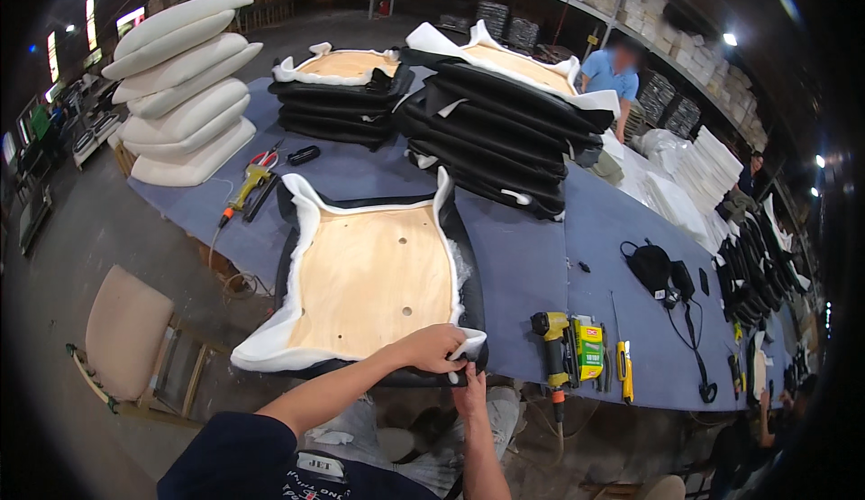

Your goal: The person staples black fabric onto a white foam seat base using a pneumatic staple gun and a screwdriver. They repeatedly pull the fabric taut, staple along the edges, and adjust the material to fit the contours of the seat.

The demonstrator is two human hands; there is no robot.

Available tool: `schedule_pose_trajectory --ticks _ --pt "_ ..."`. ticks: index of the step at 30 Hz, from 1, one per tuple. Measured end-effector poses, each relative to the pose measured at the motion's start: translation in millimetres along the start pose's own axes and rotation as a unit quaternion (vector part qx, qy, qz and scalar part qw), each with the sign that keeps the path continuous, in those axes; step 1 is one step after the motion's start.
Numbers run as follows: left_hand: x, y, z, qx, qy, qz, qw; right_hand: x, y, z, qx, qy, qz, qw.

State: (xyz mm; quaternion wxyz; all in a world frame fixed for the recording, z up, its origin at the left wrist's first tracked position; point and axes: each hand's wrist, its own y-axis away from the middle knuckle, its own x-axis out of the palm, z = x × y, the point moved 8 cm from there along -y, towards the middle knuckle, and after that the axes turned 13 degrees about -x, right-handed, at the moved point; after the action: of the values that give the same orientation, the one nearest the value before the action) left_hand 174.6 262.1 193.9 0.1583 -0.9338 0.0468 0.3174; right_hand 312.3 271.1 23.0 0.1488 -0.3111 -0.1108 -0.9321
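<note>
Upholstery of a seat, seen from above. The seat lies board-side up at the near edge of the blue table [518, 266], in front of the person. Its pale wooden board [369, 275], pierced by several holes, is framed by white padding [302, 230], with the black cover [467, 230] outside it. The left hand [431, 349], fingers bent, grasps the padding at the near right corner. The right hand [469, 395] meets the cover just below that corner; its fingers are partly hidden, so whether it grips or only presses cannot be told.

Right of the seat, from left to right: a nail gun [551, 347], a green-and-yellow box [590, 353] and a yellow knife [625, 372]. Beyond the seat's far left corner lies a second, yellow-green gun [248, 189]. Behind stand a white cushion stack [185, 131] at left and two black seat stacks, the smaller [333, 113] in the middle and the larger [505, 135] to its right. A co-worker in a blue shirt [611, 77] stands beyond the larger stack.
</note>
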Motion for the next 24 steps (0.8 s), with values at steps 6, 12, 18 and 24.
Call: schedule_pose_trajectory --ticks 6,12,18,24 --pt "-28.8 15.7 -22.4 0.021 -0.079 -0.133 0.988 9.7 3.0 7.1 0.008 -0.004 0.01 1.0" --pt "-33.4 10.0 -27.2 0.071 -0.042 -0.22 0.972 22.4 -2.0 26.7 -0.028 0.011 0.001 1.0" --pt "-39.1 -31.0 7.4 -0.023 -0.143 -0.118 0.982 31.8 -44.9 55.4 0.064 0.143 0.074 0.985" --pt "-27.8 -31.1 9.5 -0.068 -0.137 -0.169 0.974 32.3 -30.9 67.0 0.066 0.14 0.096 0.983"
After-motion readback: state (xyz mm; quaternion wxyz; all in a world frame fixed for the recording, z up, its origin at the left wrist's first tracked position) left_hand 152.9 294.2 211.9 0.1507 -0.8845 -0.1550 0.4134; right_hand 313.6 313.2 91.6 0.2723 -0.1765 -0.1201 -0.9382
